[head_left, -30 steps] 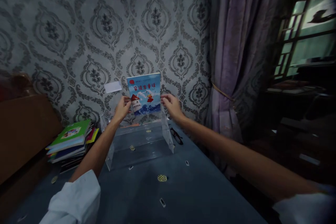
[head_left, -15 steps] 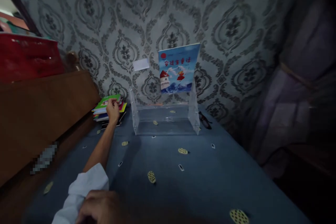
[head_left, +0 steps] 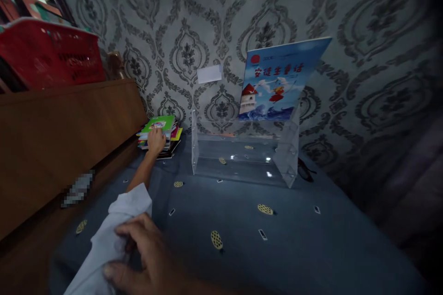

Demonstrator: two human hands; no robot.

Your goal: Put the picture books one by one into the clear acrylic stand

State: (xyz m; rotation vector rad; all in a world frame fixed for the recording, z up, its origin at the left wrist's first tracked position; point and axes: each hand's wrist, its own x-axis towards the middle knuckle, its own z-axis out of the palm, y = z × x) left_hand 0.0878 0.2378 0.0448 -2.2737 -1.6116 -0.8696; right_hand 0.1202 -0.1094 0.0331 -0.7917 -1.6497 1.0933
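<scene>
My left hand [head_left: 156,142] reaches to a stack of books at the back left. Its fingers are bent over the front edge of the green book [head_left: 162,123] on top; the thumb is hidden. My right hand [head_left: 148,253] is in the foreground over my white left sleeve, thumb and fingers apart, holding nothing. A clear acrylic book rack [head_left: 242,173] stands in the middle of the table. One blue picture book [head_left: 273,85] leans upright at the right of its back tier.
Patterned dark blue cloth covers the table [head_left: 297,249]. Dark glasses [head_left: 306,171] lie right of the rack. A red basket [head_left: 51,55] sits on the wooden board [head_left: 69,124] at left. A white card [head_left: 209,74] shows before the papered wall.
My view has turned left and come closer. My left hand has moved from the top right of the stack to its front edge. My right hand has risen and its fingers have spread.
</scene>
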